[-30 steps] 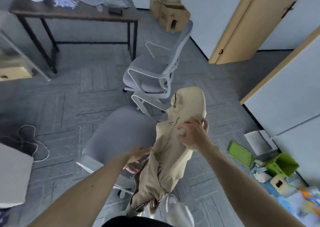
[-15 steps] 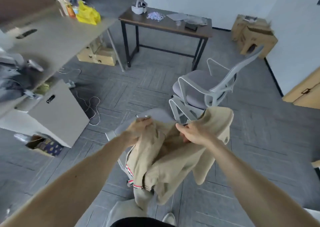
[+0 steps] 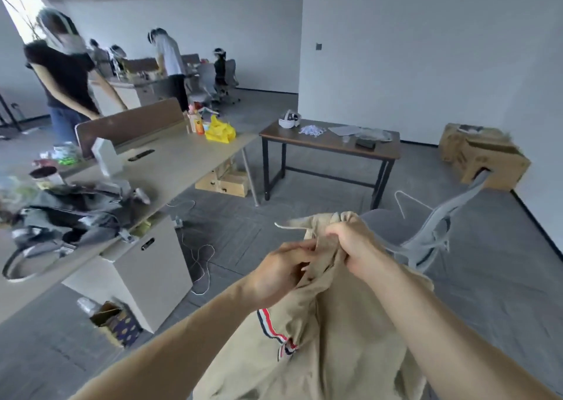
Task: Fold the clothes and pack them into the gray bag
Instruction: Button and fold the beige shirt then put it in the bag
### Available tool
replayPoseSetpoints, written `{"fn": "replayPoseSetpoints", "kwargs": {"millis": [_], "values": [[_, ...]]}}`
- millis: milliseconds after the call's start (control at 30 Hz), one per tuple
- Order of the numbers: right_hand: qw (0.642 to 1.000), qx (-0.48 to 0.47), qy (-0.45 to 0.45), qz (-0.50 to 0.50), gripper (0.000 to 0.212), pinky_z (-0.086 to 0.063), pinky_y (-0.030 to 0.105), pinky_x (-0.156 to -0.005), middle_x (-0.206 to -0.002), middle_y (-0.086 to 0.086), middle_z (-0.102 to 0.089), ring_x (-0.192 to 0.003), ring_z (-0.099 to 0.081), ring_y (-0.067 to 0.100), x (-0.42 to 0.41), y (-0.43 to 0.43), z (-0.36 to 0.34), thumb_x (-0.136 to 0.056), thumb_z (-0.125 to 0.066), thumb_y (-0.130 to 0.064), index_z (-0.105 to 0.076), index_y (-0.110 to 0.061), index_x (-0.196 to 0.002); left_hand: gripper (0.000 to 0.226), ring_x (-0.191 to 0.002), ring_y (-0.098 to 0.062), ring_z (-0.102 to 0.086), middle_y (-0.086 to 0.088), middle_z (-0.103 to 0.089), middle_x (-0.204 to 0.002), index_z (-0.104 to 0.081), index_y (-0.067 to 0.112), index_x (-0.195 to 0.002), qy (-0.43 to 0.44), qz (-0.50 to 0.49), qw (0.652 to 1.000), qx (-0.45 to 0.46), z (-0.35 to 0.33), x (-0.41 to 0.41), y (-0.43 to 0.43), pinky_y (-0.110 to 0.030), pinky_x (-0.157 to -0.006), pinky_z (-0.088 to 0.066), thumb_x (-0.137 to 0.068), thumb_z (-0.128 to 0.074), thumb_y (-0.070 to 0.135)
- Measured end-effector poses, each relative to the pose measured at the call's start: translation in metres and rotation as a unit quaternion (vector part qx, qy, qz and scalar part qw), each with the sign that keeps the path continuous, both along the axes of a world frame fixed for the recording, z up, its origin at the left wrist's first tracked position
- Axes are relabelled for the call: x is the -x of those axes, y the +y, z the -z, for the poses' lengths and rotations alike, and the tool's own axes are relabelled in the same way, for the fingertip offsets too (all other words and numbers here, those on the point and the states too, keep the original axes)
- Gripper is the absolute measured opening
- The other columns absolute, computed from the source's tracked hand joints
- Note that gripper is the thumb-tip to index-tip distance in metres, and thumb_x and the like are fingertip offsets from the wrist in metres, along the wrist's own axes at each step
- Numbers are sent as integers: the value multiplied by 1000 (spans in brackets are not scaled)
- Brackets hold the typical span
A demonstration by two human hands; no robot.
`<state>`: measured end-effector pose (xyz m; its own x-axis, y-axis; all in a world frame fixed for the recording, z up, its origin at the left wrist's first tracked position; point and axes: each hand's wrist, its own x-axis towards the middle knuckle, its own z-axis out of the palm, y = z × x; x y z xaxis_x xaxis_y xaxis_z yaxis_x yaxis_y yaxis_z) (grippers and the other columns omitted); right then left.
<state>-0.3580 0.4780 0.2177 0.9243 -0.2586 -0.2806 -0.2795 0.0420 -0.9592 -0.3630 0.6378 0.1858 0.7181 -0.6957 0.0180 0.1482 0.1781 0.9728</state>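
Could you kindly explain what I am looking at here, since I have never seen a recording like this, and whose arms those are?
There is no machine here. A person wears a wide-angle camera on the head, so the view looks forward and down along their own bare arms. The left hand and the right hand both grip the bunched top of a beige garment with a red, white and blue striped trim. It hangs in the air in front of a gray chair. On the long desk at the left lie what looks like the gray bag, which is blurred, and a yellow plastic bag. Further back are a dark table, cardboard boxes and other people standing at desks.
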Motion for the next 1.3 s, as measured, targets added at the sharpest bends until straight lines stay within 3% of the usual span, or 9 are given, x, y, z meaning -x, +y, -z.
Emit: {"fn": "replayPoseSetpoints", "kwargs": {"millis": [67, 233, 333, 500, 600, 700, 867, 1067, 1300], "values": [[994, 98, -31, 35, 19, -37, 33, -57, -64, 7, -47, -61, -49, 21, -2, -6, -23, -73, -52, 1, -44, -15, -69, 48, -120, -41, -54, -39, -53, -131, -57, -13, -125, -6, -16, 1000, 12, -17, -2, -1, -52, -110, -36, -89, -55, 19], [970, 208, -129, 6, 16, -38, 34, -62, -70, 5, -51, -69, -52, 21, 4, 2, -96, -58, -46, -8, -48, -16, -71, 12, -66, -24, -61, -14, -66, -78, -64, 2, -91, -85, -178, 977, 86, -66, -19, 19, -35, -65, -51, -88, -52, 3], [941, 303, -149, -31, 17, -32, 32, -63, -72, 3, -43, -73, -44, 19, 14, 20, -134, -66, -48, -3, -40, -17, -72, 36, -75, -19, -58, -5, -61, -91, -57, 13, -103, -183, -233, 954, 34, -81, -42, 43, -35, -69, -49, -80, -57, -14], [902, 358, -237, -42, 42, -20, 25, -48, -63, -3, -22, -54, -26, 8, 30, 74, -202, -74, -39, 17, -24, -21, -63, 79, -120, -16, -57, 4, -58, -133, -44, 37, -139, -296, -96, 948, -71, -107, -56, 84, -36, -96, -52, -74, -75, 5], [874, 391, -281, -60, 34, -15, 27, -51, -62, -4, -22, -56, -23, 10, 36, 119, -242, -68, -43, 5, -23, -22, -62, 61, -120, -10, -61, 6, -68, -126, -53, 25, -137, -298, -59, 952, -46, -130, -50, 100, -30, -104, -48, -85, -77, 7], [852, 395, -331, -96, 27, -15, 23, -46, -52, -14, -19, -49, -18, 5, 40, 166, -272, -55, -37, -2, -19, -22, -59, 35, -107, -3, -66, 2, -72, -118, -64, 12, -125, -324, -83, 942, -44, -152, -50, 119, -18, -87, -53, -91, -71, 8], [836, 377, -387, -96, 30, -12, 24, -48, -61, -11, -17, -55, -14, 7, 35, 232, -307, -50, -35, -4, -17, -25, -62, 16, -101, -12, -67, 14, -75, -99, -67, 22, -114, -295, -169, 940, 26, -171, -64, 171, -21, -81, -56, -100, -60, 25], [814, 398, -408, -112, 28, -12, 28, -50, -51, -12, -16, -48, -15, 7, 6, 293, -323, -50, -40, -7, -18, -21, -59, 24, -110, -30, -66, -16, -72, -110, -68, 10, -105, -236, -328, 909, 99, -188, -103, 294, -55, -102, -48, -101, -45, 18], [798, 395, -434, -137, 33, -19, 38, -56, -66, 3, -27, -57, -25, 14, -47, 384, -319, -70, -64, -23, -32, -14, -65, 24, -79, -11, -64, -5, -65, -81, -59, 14, -82, -292, -473, 830, 54, -233, -95, 460, -38, -78, -53, -102, -50, 24]]}}
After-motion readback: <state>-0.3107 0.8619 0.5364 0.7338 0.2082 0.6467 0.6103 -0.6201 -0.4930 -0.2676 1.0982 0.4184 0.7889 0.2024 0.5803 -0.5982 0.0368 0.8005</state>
